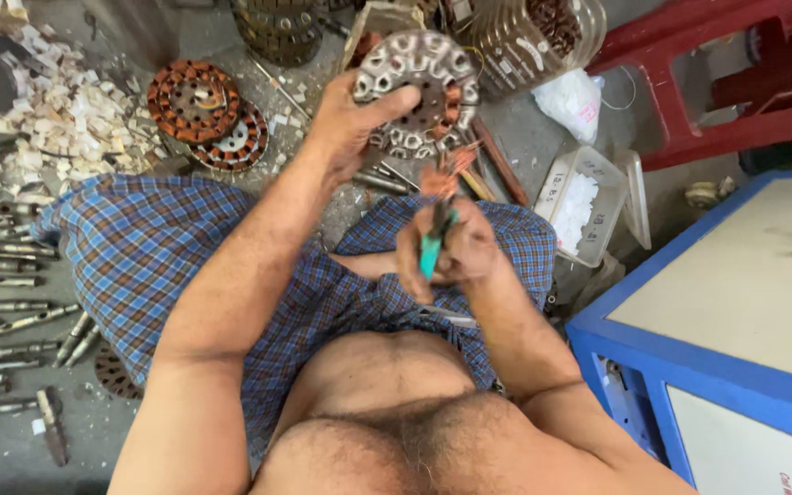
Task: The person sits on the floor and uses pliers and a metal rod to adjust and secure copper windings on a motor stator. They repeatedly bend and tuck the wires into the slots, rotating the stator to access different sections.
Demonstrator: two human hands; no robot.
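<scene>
My left hand [348,115] grips a round metal motor stator [419,87] by its left rim and holds it up, tilted toward me. My right hand [455,252] is closed around pliers with teal handles [432,243]. The plier jaws point up at a bunch of copper wire [446,174] that hangs from the stator's lower edge. I sit on the floor with a blue checked cloth [167,247] over my legs.
Two wound stators [203,110] lie on the floor at upper left beside a heap of white scraps [57,119]. Several metal shafts [2,302] lie at left. A clear box of white pieces [584,206], a red stool [735,82] and a blue cabinet [716,330] stand at right.
</scene>
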